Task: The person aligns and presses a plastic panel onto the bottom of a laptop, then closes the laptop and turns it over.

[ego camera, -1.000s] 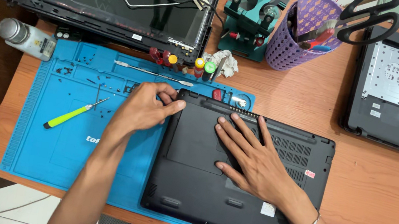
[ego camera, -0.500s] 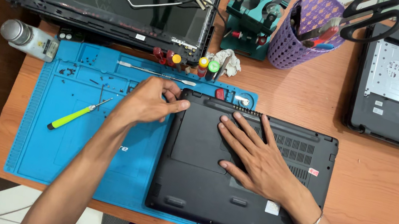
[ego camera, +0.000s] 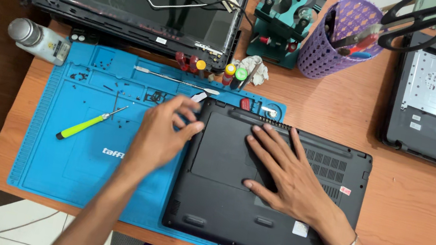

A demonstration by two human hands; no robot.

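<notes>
Black laptop [ego camera: 268,192] lying base-up, half on the blue repair mat [ego camera: 78,158], half on the wooden worktop [ego camera: 418,218]. Risks, as judged: loose tiny screws [ego camera: 118,89] scattered in the mat's upper trays, easily swept off by a forearm; base panel liable to crack or lose a clip if pried at one corner while pinned flat elsewhere; laptop's near edge close to the worktop's front, prone to sliding under a sideways push. Left hand [ego camera: 160,137] at the laptop's upper left corner, fingers curled, tips pinching at or under the edge; whether anything small is held, cannot tell. Right hand [ego camera: 290,180] spread flat, palm down on the base, fingers fanned, gripping nothing. Yellow-green screwdriver [ego camera: 91,121] idle on the mat, apart from both hands.
</notes>
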